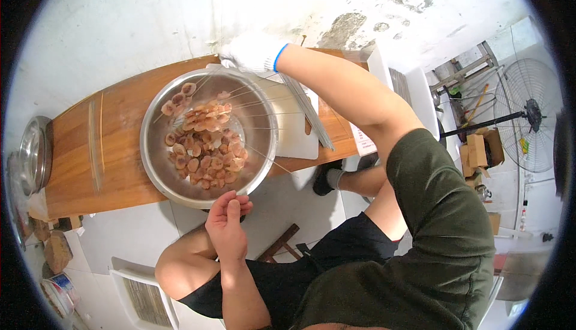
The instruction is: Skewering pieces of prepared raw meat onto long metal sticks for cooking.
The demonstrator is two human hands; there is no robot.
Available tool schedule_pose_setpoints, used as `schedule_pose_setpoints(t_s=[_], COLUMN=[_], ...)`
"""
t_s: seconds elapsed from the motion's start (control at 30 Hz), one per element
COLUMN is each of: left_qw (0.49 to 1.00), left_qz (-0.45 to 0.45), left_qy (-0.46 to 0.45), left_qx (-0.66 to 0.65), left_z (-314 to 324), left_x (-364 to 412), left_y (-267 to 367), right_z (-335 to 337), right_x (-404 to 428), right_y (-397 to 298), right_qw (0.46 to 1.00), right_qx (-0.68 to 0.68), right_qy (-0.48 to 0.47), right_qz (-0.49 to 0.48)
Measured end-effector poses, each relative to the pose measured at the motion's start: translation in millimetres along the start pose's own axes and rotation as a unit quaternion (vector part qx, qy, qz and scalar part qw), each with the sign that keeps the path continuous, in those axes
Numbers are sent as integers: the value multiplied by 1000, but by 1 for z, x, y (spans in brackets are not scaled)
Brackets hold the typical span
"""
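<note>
A wide stainless steel bowl [265, 150] stands before me, its near rim over the edge of a wooden table. Inside lie many small round pinkish-brown meat pieces [207, 159], several threaded on thin skewers [252, 115] that lean out over the right rim. My right hand [252, 53], in a white knitted glove with a blue cuff, is at the bowl's far rim, beside skewer ends. Glare hides its fingers, so any grip is unclear. My bare left hand [229, 219] is at the near rim, fingers curled against the thumb, with nothing visible in them.
A white cutting board [297, 143] lies right of the bowl, under a bundle of thin skewers [310, 114]. More thin sticks [94, 145] lie on the wooden table [130, 168]. A white tray [118, 280] is at lower left, a pedestal fan [533, 114] at right.
</note>
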State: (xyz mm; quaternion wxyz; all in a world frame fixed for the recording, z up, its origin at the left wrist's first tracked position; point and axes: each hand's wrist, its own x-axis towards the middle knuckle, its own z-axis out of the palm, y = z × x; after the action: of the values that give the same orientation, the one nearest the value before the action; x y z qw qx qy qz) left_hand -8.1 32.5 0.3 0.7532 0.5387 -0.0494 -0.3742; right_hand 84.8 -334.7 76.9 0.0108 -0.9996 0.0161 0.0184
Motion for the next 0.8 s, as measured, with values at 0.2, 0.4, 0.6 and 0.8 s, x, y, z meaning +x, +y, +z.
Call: schedule_pose_setpoints(t_s=[0.2,0.4,0.6,0.8], left_qw=[1000,1000,1000,1000], left_qz=[0,-1,5,11], left_qy=[-12,-11,-10,-7], left_qx=[-3,7,4,8], left_z=[3,2,0,-1], left_x=[-2,-8,-9,-9], left_y=[-2,-3,-5,-2], right_z=[-3,29,40,45], right_x=[-66,-84,-80,-79], right_y=[-10,-8,-8,-5], right_qw=[992,984,981,972], right_qx=[1,-137,-148,-153], right_qy=[-11,64,114,175], right_qz=[124,89,47,-24])
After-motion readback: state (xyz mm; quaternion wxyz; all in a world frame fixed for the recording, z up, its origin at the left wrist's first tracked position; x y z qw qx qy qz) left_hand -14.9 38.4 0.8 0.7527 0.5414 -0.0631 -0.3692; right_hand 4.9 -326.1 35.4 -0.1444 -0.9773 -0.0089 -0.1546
